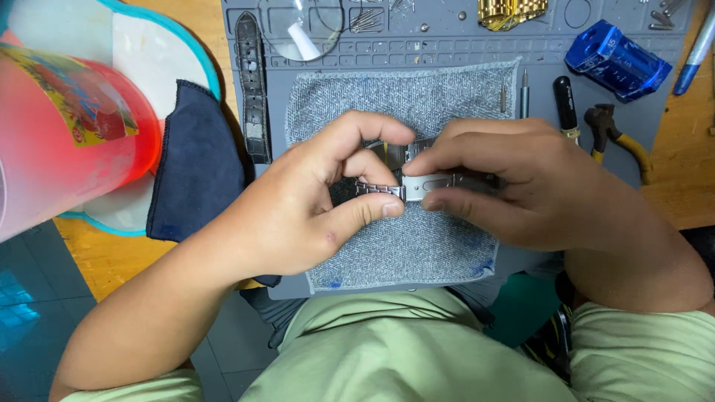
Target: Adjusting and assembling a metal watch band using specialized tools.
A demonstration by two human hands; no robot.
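Observation:
Both hands hold a silver metal watch bracelet (417, 182) just above a grey towel (406, 104) spread on a grey work mat (477, 48). My left hand (313, 201) pinches the bracelet's left links between thumb and forefinger. My right hand (536, 186) grips the clasp end from the right, with the thumb under it and the fingers over it. Most of the bracelet is hidden inside the hands.
A dark blue cloth (197, 164) and a black leather strap (252, 85) lie left of the towel. A red plastic cup (67, 134) stands far left. A magnifier (302, 30), gold bracelet (510, 11), blue box (617, 59), screwdriver (566, 104) and pliers (614, 134) lie around the mat.

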